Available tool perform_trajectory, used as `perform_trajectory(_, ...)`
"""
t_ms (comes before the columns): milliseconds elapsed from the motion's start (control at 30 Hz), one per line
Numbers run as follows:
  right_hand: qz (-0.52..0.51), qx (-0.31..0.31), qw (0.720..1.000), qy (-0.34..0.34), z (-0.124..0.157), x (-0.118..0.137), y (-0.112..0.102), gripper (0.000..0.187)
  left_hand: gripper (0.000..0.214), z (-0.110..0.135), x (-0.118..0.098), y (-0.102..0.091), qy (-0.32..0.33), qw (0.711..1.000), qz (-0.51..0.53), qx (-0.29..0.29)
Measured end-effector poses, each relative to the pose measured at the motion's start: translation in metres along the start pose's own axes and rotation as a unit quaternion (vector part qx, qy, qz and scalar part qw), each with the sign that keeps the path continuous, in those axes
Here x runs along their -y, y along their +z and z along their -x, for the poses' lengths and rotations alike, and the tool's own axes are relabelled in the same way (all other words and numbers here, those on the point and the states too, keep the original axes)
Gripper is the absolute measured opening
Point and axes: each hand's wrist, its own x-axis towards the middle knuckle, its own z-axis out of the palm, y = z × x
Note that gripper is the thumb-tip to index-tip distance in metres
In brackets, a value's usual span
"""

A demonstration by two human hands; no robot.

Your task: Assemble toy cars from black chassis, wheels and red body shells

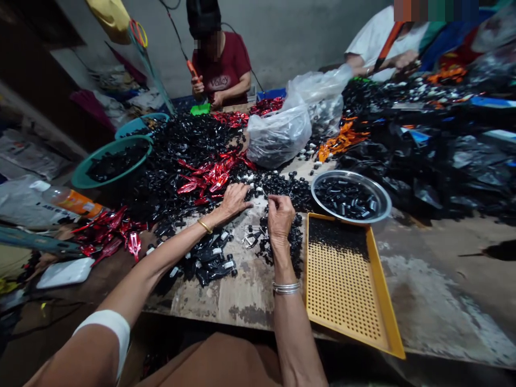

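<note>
My right hand (280,217) was pinched tight, on what I couldn't tell; left hand (236,201) lay open. Black plastic bits (278,185) sat just ahead, nearer the right.

Hidden by my fingers, cut off above

Whatever my right fingertips (274,201) pinch is hidden behind them, and the small black pieces (282,185) heaped nearby are too tiny to tell apart. The co-worker (374,48) in a white shirt at upper right is cut off by the top edge.
</note>
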Motion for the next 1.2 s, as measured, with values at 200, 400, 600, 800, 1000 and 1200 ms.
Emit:
perform_trajectory(200,0.006,0.004,1.000,0.004,0.001,0.000,0.002,0.016,0.036,0.000,0.005,-0.002,0.009,1.000,0.022,-0.004)
perform_trajectory(400,0.009,0.005,1.000,0.015,0.001,-0.001,0.002,0.017,0.039,0.002,0.004,0.000,0.000,0.998,0.065,-0.027)
perform_trajectory(600,0.010,0.007,1.000,0.026,0.002,0.000,0.003,0.016,0.038,-0.003,0.020,-0.016,-0.015,0.981,0.169,-0.093)
perform_trajectory(800,0.012,0.014,0.999,0.032,0.002,0.001,0.004,0.016,0.036,-0.005,0.068,-0.061,-0.099,0.936,0.273,-0.201)
perform_trajectory(1000,0.023,0.025,0.999,0.038,0.003,0.002,0.005,0.016,0.032,0.008,0.133,-0.101,-0.182,0.922,0.188,-0.286)
perform_trajectory(1200,0.058,0.031,0.996,0.057,-0.002,-0.003,-0.002,0.019,0.028,0.026,0.147,-0.109,-0.273,0.948,-0.007,-0.161)
